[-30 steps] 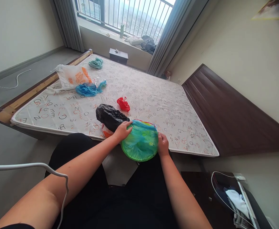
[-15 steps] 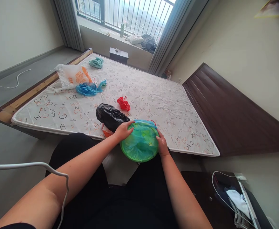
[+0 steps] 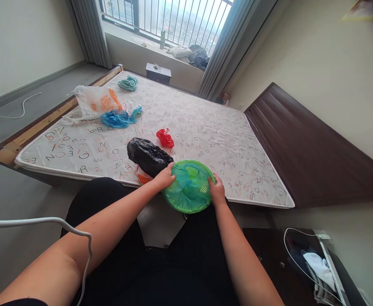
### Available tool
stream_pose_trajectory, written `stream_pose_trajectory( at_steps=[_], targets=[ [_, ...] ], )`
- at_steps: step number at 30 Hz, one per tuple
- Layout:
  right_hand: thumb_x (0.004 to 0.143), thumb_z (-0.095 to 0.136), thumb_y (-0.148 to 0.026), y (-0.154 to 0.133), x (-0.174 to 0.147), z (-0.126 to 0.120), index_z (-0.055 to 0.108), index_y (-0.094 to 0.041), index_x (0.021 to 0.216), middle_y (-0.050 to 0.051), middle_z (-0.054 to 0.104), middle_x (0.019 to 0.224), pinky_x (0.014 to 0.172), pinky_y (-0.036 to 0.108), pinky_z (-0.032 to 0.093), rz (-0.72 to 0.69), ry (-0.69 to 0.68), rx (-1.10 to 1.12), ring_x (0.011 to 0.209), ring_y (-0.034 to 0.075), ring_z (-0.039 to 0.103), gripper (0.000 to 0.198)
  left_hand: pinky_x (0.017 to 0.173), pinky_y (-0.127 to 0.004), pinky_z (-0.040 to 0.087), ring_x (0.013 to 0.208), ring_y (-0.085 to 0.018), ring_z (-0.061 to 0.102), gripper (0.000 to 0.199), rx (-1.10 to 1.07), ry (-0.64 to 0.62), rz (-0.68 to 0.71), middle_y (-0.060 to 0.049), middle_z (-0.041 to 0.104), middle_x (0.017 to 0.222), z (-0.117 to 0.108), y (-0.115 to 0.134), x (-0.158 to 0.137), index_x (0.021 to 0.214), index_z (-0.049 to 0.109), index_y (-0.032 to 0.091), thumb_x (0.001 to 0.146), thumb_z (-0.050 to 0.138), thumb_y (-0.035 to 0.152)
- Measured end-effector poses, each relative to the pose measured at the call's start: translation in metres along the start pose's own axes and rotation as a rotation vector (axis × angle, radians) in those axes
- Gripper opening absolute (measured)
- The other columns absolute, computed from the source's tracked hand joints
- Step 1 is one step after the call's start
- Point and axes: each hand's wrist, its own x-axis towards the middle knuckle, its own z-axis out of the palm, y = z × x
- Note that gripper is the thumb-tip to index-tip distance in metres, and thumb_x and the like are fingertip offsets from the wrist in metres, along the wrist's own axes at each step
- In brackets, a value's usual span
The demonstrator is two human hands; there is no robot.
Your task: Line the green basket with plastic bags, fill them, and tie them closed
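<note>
Between my knees is a round green wastebasket (image 3: 189, 210), its inside covered by a thin blue plastic bag (image 3: 183, 191). My left hand (image 3: 165, 176) grips the left side of the rim, thumb on top. On the opposite side, my right hand (image 3: 216, 190) holds the rim and bag edge in the same way. A bundled black plastic bag (image 3: 148, 155) lies on the bed just beyond my left hand. The wastebasket's lower part is hidden from view.
On the mattress (image 3: 212, 127) lie a small red bag (image 3: 165, 138), a crumpled blue bag (image 3: 118, 119), a white-and-orange bag (image 3: 94, 102) and a coiled teal cloth (image 3: 128, 83). A dark nightstand (image 3: 269, 255) stands at right. A white cable (image 3: 52, 219) crosses my left arm.
The bag at the far rim has been pulled down and over, so the whole green rim now shows. My right hand has moved slightly up along the rim.
</note>
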Motion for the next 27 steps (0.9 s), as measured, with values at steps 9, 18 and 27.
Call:
stream_pose_trajectory(
  at_steps=[9, 18, 27],
  targets=[
    [0.08, 0.058, -0.042, 0.014, 0.005, -0.003, 0.07, -0.02, 0.129, 0.01, 0.079, 0.119, 0.095, 0.039, 0.056, 0.091, 0.097, 0.027, 0.106, 0.028, 0.072, 0.055, 0.096, -0.041, 0.056, 0.109, -0.033, 0.074, 0.079, 0.136, -0.165, -0.135, -0.025, 0.074, 0.126, -0.001, 0.003, -0.004, 0.164, 0.024, 0.004, 0.092, 0.056, 0.013],
    [0.09, 0.048, -0.036, -0.008, -0.008, -0.003, 0.05, -0.01, 0.153, 0.023, 0.053, 0.158, 0.127, 0.059, 0.031, -0.229, 0.347, -0.23, 0.153, 0.035, 0.044, 0.068, 0.089, -0.041, 0.056, 0.103, -0.034, 0.075, 0.056, 0.195, -0.112, -0.088, -0.02, 0.077, 0.114, -0.002, 0.009, -0.008, 0.149, 0.045, 0.011, 0.094, 0.054, 0.021],
    [0.079, 0.065, -0.019, -0.012, -0.027, 0.026, 0.078, -0.027, 0.088, 0.012, 0.08, 0.102, 0.115, 0.053, 0.045, -0.277, -0.422, -0.515, 0.119, 0.035, 0.069, 0.017, 0.091, -0.041, 0.056, 0.108, -0.036, 0.075, 0.058, 0.313, -0.111, -0.064, -0.021, 0.077, 0.117, 0.002, 0.017, -0.009, 0.148, 0.046, 0.008, 0.096, 0.057, 0.03]
  ],
)
